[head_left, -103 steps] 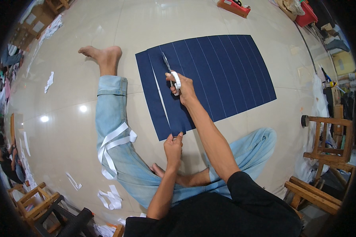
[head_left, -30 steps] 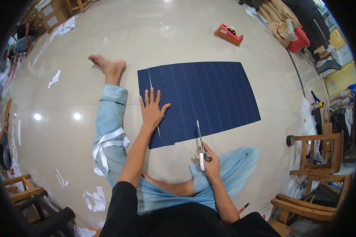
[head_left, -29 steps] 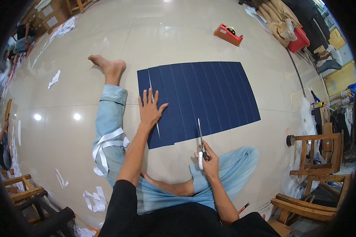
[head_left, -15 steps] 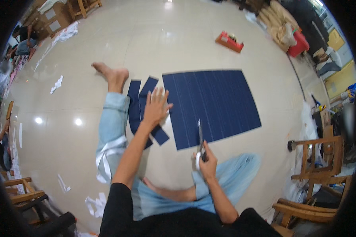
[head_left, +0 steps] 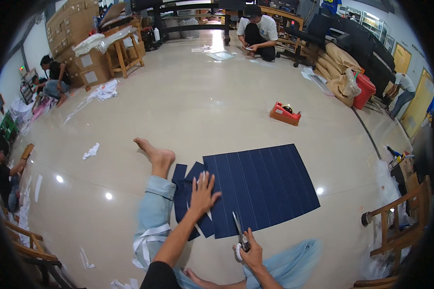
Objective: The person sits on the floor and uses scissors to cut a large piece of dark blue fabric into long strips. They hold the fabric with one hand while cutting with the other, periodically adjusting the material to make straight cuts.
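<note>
A dark blue sheet point(head_left: 265, 185) with thin pale parallel lines lies flat on the floor before me. My left hand point(head_left: 204, 195), fingers spread, rests over its left edge and a dark blue strip beside it. More dark blue strips point(head_left: 180, 195) lie between that hand and my left leg, partly overlapping. In my right hand point(head_left: 252, 253) is a pair of scissors point(head_left: 238, 225), its blades pointing away from me over the sheet's near edge. Whether fabric sits between the blades cannot be made out.
Beyond the sheet stands a red tape dispenser point(head_left: 285, 113). White strips point(head_left: 152, 237) lie across my left leg. Wooden stools point(head_left: 402, 216) stand at right. A person point(head_left: 259, 33) crouches at the far end; others are at the sides. Cartons point(head_left: 92, 67) are stacked far left.
The view has tilted up, showing more of the room. My left hand and the strip under it have shifted right, against the sheet. The scissors have moved slightly left over the sheet.
</note>
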The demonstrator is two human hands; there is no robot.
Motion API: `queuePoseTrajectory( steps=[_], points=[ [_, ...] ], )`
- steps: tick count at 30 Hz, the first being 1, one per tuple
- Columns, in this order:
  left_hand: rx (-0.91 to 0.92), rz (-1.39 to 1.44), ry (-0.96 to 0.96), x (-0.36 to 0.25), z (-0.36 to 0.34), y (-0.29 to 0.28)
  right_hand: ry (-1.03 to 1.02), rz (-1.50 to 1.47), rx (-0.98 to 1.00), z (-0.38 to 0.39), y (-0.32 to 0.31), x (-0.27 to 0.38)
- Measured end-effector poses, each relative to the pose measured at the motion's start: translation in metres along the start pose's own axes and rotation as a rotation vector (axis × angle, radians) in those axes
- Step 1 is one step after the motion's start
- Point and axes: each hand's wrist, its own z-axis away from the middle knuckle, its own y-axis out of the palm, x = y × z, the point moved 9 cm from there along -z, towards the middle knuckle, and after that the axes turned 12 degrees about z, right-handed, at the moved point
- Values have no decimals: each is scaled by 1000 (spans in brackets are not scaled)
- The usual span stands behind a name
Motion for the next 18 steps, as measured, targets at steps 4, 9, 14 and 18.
queuePoseTrajectory(
  steps=[4,9,14,18],
  points=[
    [155,89,66,-40,91,-8,55,11,-23,1,-14,3],
    [176,62,54,-11,139,-28,15,54,-20,1,-15,2],
    [313,-52,74,-33,155,-46,-74,61,-43,12,-14,-8],
    [259,360,8,-95,162,-73,34,-9,-7,29,-21,9]
  ],
)
